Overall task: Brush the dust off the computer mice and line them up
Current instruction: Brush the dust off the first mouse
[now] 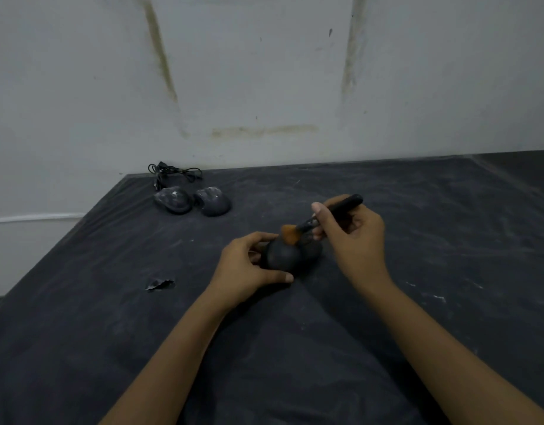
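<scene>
A black computer mouse lies on the dark cloth in the middle of the table. My left hand grips its near left side, thumb and fingers around it. My right hand holds a brush with a black handle. The brush's orange bristles touch the top of the mouse. Two dusty grey-black mice, one at the left and one at the right, sit side by side at the far left of the table.
A tangle of black cable lies behind the two dusty mice against the white wall. The dark table cloth is streaked with pale dust and has a small tear at the left.
</scene>
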